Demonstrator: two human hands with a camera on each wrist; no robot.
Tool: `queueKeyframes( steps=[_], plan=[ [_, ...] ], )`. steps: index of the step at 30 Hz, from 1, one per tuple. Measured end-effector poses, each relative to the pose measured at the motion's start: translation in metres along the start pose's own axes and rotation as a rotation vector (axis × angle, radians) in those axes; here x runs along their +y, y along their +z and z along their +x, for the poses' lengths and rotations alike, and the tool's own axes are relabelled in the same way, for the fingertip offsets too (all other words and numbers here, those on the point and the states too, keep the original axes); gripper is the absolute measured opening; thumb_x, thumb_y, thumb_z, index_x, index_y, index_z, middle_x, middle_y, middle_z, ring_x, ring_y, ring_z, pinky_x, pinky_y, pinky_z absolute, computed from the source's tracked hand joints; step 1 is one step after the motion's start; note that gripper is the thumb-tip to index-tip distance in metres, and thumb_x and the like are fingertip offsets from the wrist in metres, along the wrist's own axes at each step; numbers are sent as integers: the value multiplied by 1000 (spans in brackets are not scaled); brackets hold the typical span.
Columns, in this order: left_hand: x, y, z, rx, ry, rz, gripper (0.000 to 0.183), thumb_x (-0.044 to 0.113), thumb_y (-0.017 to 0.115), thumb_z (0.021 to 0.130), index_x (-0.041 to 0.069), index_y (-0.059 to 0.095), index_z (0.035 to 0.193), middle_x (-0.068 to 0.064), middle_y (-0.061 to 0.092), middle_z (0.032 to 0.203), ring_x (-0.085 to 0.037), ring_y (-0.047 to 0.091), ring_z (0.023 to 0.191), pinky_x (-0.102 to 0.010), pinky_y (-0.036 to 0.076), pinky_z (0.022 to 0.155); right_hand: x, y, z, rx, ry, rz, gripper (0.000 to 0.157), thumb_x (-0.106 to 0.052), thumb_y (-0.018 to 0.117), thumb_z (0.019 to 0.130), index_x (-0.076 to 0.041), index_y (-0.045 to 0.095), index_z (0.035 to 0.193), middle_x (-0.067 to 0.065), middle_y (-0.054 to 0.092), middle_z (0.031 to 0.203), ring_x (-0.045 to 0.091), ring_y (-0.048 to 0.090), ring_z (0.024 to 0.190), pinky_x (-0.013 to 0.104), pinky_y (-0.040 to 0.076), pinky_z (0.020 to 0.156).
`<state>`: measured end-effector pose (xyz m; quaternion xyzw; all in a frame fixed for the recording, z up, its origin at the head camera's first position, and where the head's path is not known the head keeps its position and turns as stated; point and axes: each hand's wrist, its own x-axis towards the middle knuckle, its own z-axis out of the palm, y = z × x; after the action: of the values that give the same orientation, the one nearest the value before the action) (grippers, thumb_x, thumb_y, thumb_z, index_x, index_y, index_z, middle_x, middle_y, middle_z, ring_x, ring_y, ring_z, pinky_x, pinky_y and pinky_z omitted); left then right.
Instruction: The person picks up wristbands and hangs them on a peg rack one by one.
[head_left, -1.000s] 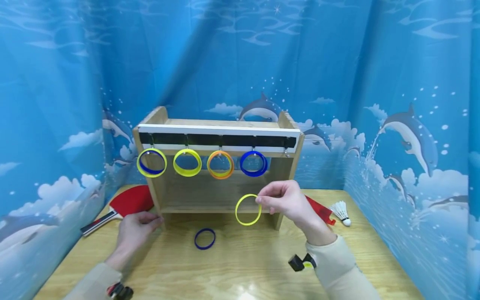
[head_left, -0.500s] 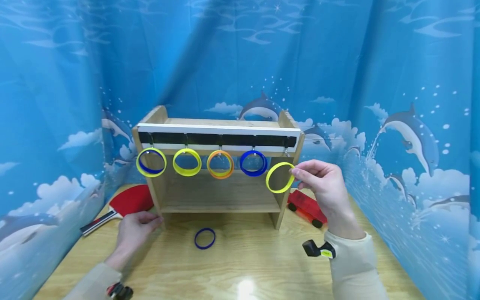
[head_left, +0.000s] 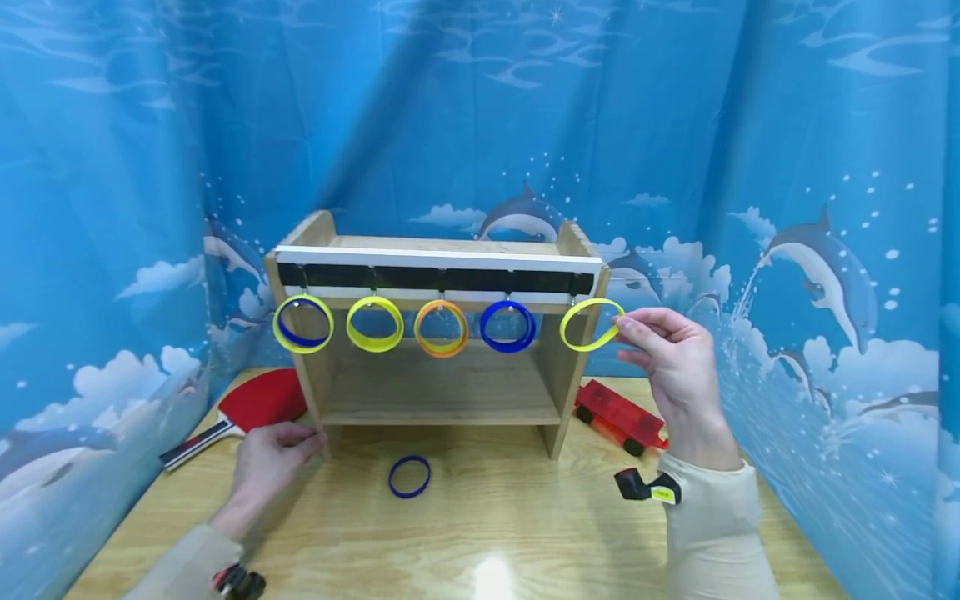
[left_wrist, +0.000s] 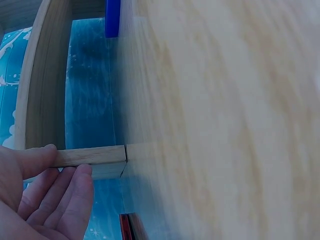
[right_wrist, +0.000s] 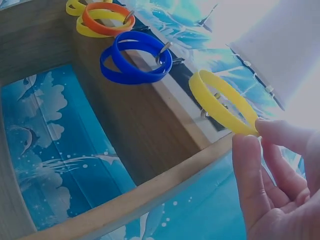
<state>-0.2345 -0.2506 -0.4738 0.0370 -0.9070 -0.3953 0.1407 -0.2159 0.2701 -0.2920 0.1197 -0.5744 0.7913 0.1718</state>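
My right hand (head_left: 678,367) pinches the right edge of a yellow silicone wristband (right_wrist: 216,107) between thumb and fingers. The band is raised at the rightmost hook on the front of a wooden shelf (head_left: 442,410); in the right wrist view the hook's metal (right_wrist: 216,95) shows inside the loop. Low at the shelf's left side, my left hand (head_left: 272,462) grips the edge of the side panel, thumb on one face and fingers on the other (left_wrist: 90,157). From the other hooks hang yellow-and-blue bands (head_left: 279,337), yellow bands (head_left: 375,344), orange-and-yellow bands (head_left: 420,340) and blue bands (head_left: 508,345).
A dark blue wristband (head_left: 408,496) lies on the table (head_left: 420,550) in front of the shelf. To the left is a red table tennis paddle (head_left: 266,398); at right, a red toy vehicle (head_left: 618,412). Blue dolphin curtains (head_left: 450,108) surround the table.
My right hand has carried the yellow wristband up and right, from in front of the lower shelf to the rightmost hook. The left hand has stayed at the side panel.
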Motion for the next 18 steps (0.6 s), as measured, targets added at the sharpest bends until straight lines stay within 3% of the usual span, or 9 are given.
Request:
queueKeyframes(
  steps=[9,18],
  plan=[
    [0,-1,1,-20,-18,-7,23,27,89,97,5,87,101,-11,88,95,-2,66,79,-26,48,70,6,-4,0,63,48,25,18,2,76,103,-9,86,94,2,88,90,14,85,79,27,68,73],
    [0,-1,1,-26,-18,-8,25,28,88,98,4,87,102,-11,88,95,-3,64,76,-26,47,68,17,-7,-3,35,95,13,20,2,75,104,-12,85,94,0,88,91,13,85,81,25,67,72]
  ],
)
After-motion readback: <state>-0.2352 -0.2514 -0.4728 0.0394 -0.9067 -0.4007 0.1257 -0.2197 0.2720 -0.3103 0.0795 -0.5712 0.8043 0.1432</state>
